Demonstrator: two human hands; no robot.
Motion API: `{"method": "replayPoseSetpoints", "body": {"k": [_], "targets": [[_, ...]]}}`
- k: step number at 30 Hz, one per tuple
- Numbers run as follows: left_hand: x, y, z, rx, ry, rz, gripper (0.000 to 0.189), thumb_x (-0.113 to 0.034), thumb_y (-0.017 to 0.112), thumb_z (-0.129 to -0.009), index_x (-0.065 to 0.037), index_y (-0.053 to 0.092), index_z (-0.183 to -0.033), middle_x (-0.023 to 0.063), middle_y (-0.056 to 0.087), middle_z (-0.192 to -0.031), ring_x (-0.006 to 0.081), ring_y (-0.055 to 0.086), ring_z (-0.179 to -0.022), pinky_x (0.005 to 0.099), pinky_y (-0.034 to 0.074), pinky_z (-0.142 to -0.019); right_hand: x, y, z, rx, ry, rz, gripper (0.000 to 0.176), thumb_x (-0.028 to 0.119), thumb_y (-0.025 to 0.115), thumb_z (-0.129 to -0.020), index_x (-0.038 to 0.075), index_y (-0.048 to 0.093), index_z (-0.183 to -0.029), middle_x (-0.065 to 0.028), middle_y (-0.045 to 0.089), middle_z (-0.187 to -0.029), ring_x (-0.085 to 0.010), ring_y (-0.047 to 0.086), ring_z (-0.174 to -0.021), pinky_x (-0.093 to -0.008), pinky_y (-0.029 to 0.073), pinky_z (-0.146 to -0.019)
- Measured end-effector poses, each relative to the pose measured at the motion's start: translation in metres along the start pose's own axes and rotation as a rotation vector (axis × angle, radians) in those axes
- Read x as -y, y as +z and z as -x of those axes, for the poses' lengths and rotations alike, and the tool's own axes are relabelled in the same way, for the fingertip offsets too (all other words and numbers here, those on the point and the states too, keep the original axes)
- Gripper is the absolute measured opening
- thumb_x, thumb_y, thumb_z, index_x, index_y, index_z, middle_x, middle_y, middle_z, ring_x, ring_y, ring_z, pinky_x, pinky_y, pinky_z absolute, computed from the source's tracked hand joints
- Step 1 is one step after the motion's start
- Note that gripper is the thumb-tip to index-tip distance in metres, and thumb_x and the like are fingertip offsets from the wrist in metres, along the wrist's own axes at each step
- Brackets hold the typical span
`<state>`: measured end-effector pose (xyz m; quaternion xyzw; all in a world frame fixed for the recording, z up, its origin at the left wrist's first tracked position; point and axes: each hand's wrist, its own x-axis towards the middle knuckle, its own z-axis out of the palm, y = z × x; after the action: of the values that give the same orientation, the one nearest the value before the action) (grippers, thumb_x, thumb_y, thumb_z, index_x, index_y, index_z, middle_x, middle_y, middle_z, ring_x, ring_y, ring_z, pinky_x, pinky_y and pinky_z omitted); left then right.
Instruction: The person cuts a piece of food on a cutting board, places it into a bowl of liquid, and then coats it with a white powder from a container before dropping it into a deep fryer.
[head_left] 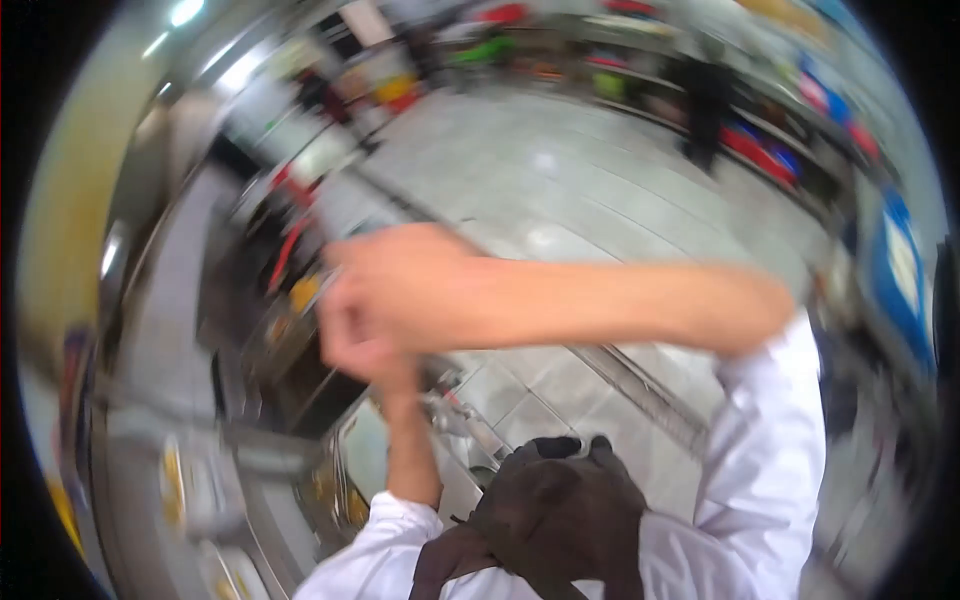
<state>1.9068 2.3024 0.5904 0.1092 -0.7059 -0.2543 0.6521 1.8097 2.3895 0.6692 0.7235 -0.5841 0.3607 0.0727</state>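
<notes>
My right hand reaches across from the right, blurred by motion, with its fingers curled together. What it holds, if anything, cannot be made out. My left hand comes up from below and meets the right one at the wrist and fingers; its own fingers are mostly hidden behind the right hand. Both arms have white sleeves. A dark apron covers the front of my body. Just left of the hands, a small yellow-orange item lies blurred on the counter side.
A long metal counter runs along the left, with packs at its lower end. Light floor tiles spread ahead, crossed by a drain channel. Shelves with coloured items stand at the back; a blue-framed object is at right.
</notes>
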Motion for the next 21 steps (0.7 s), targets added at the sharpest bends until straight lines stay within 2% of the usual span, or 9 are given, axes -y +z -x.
{"method": "replayPoseSetpoints", "body": {"k": [2, 3, 4, 6, 8, 10, 16, 19, 21], "targets": [[0.030, 0.005, -0.002, -0.152, -0.032, 0.258, 0.022, -0.010, 0.062, -0.078, 0.006, 0.061, -0.093, 0.0122, 0.063, -0.096, 0.0201, 0.060, -0.083, 0.0345, 0.050, -0.074, 0.034, 0.000, -0.016, 0.007, 0.171, 0.311, 0.010, 0.017, 0.060, -0.071, 0.014, 0.065, -0.078, -0.0115, 0.067, -0.088, -0.0273, 0.064, -0.088, -0.0368, 0.050, -0.073], [0.032, 0.003, -0.011, -0.192, -0.121, 0.475, 0.031, -0.014, 0.056, -0.082, 0.013, 0.059, -0.098, 0.0179, 0.063, -0.097, 0.0248, 0.062, -0.083, 0.0386, 0.053, -0.073, 0.039, 0.055, -0.032, -0.220, 0.432, 1.183, 0.010, 0.016, 0.058, -0.074, 0.015, 0.066, -0.079, -0.0110, 0.067, -0.094, -0.0268, 0.064, -0.091, -0.0378, 0.049, -0.077], [-0.020, 0.016, -0.004, -0.134, -0.363, 0.562, 0.043, -0.023, 0.052, -0.086, 0.016, 0.055, -0.105, 0.0222, 0.063, -0.097, 0.0309, 0.064, -0.084, 0.0410, 0.054, -0.075, 0.029, 0.097, -0.032, -0.366, 0.641, 2.079, 0.011, 0.016, 0.056, -0.076, 0.015, 0.066, -0.080, -0.0104, 0.067, -0.101, -0.0263, 0.063, -0.093, -0.0389, 0.049, -0.081], [-0.234, 0.058, 0.080, 0.126, -1.300, 1.323, 0.056, -0.041, 0.052, -0.088, 0.005, 0.053, -0.119, 0.0145, 0.062, -0.110, 0.0302, 0.063, -0.095, 0.0388, 0.054, -0.081, 0.063, 0.086, -0.042, -0.303, 0.677, 2.104, 0.013, 0.017, 0.055, -0.077, 0.014, 0.066, -0.083, -0.0106, 0.067, -0.101, -0.0254, 0.063, -0.092, -0.0382, 0.049, -0.081], [-0.317, 0.065, 0.120, 0.453, -1.059, 1.385, 0.058, -0.044, 0.053, -0.088, 0.000, 0.049, -0.125, 0.0089, 0.059, -0.118, 0.0252, 0.059, -0.103, 0.0378, 0.050, -0.087, 0.102, 0.057, -0.043, -0.156, 0.559, 1.882, 0.015, 0.018, 0.054, -0.079, 0.012, 0.065, -0.087, -0.0107, 0.067, -0.102, -0.0245, 0.063, -0.091, -0.0375, 0.049, -0.080], [-0.331, 0.054, 0.125, 0.578, -1.068, 1.446, 0.055, -0.041, 0.054, -0.088, 0.000, 0.049, -0.123, 0.0091, 0.059, -0.117, 0.0246, 0.059, -0.103, 0.0373, 0.050, -0.086, 0.121, 0.044, -0.017, -0.096, 0.532, 1.838, 0.017, 0.019, 0.054, -0.080, 0.011, 0.064, -0.090, -0.0109, 0.067, -0.102, -0.0236, 0.063, -0.090, -0.0368, 0.049, -0.079], [-0.287, 0.036, 0.103, 0.600, -1.001, 1.440, 0.045, -0.032, 0.055, -0.088, 0.001, 0.051, -0.119, 0.0096, 0.060, -0.113, 0.0228, 0.060, -0.100, 0.0359, 0.051, -0.085, 0.151, 0.028, 0.069, 0.022, 0.637, 2.116, 0.027, 0.023, 0.051, -0.083, 0.006, 0.062, -0.100, -0.0113, 0.066, -0.104, -0.0210, 0.063, -0.086, -0.0346, 0.049, -0.078], [-0.235, 0.030, 0.079, 0.472, -0.863, 1.368, 0.041, -0.028, 0.056, -0.087, 0.001, 0.052, -0.116, 0.0098, 0.060, -0.111, 0.0219, 0.060, -0.099, 0.0352, 0.051, -0.084, 0.160, 0.014, 0.109, 0.116, 0.630, 2.471, 0.031, 0.025, 0.050, -0.085, 0.003, 0.061, -0.105, -0.0116, 0.066, -0.104, -0.0197, 0.063, -0.084, -0.0336, 0.049, -0.077], [-0.180, 0.022, 0.056, 0.333, -0.739, 1.246, 0.038, -0.025, 0.056, -0.087, 0.001, 0.053, -0.115, 0.0100, 0.060, -0.110, 0.0213, 0.060, -0.098, 0.0347, 0.051, -0.083, 0.157, -0.012, 0.153, 0.475, 0.650, 3.117, 0.035, 0.026, 0.049, -0.086, 0.002, 0.061, -0.109, -0.0117, 0.066, -0.105, -0.0188, 0.063, -0.083, -0.0329, 0.049, -0.076]]}}
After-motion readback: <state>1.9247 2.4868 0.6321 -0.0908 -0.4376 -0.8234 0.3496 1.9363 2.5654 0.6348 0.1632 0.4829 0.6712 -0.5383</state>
